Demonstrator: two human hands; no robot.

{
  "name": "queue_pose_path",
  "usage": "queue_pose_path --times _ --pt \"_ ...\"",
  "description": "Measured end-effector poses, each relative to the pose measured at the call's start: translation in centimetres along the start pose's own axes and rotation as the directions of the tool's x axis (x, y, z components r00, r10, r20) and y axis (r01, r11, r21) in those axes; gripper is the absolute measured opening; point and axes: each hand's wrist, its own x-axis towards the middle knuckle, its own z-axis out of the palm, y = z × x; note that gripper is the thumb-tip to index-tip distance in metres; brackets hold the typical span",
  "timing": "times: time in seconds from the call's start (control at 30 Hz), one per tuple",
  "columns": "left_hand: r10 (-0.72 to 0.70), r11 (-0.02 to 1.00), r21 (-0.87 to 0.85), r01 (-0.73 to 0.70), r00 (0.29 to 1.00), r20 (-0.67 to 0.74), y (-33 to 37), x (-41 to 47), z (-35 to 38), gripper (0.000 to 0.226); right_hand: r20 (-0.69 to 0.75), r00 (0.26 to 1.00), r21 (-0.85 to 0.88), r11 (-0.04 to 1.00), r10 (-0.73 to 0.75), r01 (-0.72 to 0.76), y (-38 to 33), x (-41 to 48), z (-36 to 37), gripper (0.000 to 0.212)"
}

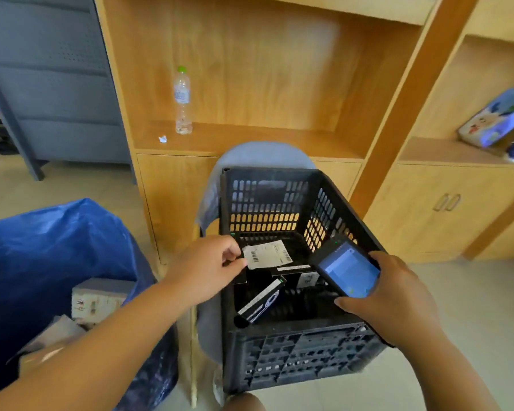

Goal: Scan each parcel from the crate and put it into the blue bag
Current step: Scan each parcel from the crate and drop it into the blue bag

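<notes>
Scanning step: the left hand (211, 262) pinches a labelled parcel (268, 254) over the crate (294, 357), while the right hand (398, 298) grips the scanner (349, 269) beside it. The likely next move is to aim at the barcode, then carry the parcel left to the blue bag (57, 247).

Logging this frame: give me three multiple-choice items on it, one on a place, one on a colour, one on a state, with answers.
1. Where does the black crate stand? A. on a grey chair B. on the shelf C. in the bag
2. Cap colour of the water bottle? A. red B. green C. white
3. The left hand is: A. open B. resting on the crate rim C. pinching a labelled parcel
Answers: 1 A, the chair shows under and behind it; 2 B, its top is green; 3 C, its fingers pinch the parcel's edge while the right hand holds the handheld scanner.
</notes>
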Motion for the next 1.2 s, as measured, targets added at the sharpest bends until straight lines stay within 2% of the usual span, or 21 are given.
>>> queue_pose_path --times 0.1,0.2,0.27,0.37,0.47,0.57,0.7,0.8,1.0,1.07,1.2 --pt "0.085 0.991 0.090 -0.094 0.991 0.101 2.1 3.2 3.2 0.022 -0.051 0.997 0.030 0.998 0.059 -0.057 2.5 1.4 0.5 0.094" --pt "0.071 0.967 0.214 -0.135 0.956 0.285 2.9 6.7 6.6 0.030 -0.053 0.996 0.040 0.997 0.073 -0.071 3.9 3.1 1.3 0.089" --pt "0.012 0.921 0.344 -0.183 0.896 0.444 2.9 8.9 9.1 0.036 -0.040 0.997 0.029 0.997 0.066 -0.065 4.3 4.3 1.8 0.090" --pt "-0.130 0.807 0.515 -0.287 0.766 0.630 2.7 11.4 12.7 0.047 -0.012 0.999 0.013 0.999 0.051 -0.050 4.6 5.7 2.6 0.088" --pt "-0.263 0.717 0.584 -0.381 0.628 0.732 1.8 13.0 16.1 0.057 0.004 0.999 0.012 0.999 0.040 -0.040 4.8 6.5 3.3 0.086" --pt "-0.304 0.691 0.593 -0.414 0.578 0.757 1.1 13.5 18.6 0.052 0.000 0.999 0.028 0.999 0.041 -0.041 5.2 7.0 3.8 0.083" --pt "-0.306 0.707 0.605 -0.366 0.613 0.728 0.0 13.2 20.8 0.041 0.019 0.999 0.074 0.996 0.047 -0.048 5.7 7.2 4.2 0.085" --pt "-0.286 0.773 0.567 -0.285 0.642 0.712 -0.2 13.1 21.1 0.033 0.027 0.999 0.093 0.995 0.045 -0.047 5.8 7.2 4.3 0.085" --pt "-0.181 0.866 0.443 -0.232 0.680 0.710 3.3 14.4 18.5 0.035 -0.007 0.998 0.133 0.990 0.059 -0.057 6.0 7.1 4.1 0.090" --pt "-0.156 0.887 0.423 -0.185 0.743 0.651 4.3 15.2 17.2 0.043 -0.032 0.997 0.131 0.989 0.075 -0.070 6.2 7.0 4.0 0.094" --pt "-0.056 0.920 0.372 -0.122 0.899 0.434 5.2 17.0 15.9 0.040 -0.062 0.992 0.152 0.983 0.111 -0.101 6.7 7.1 4.0 0.094"
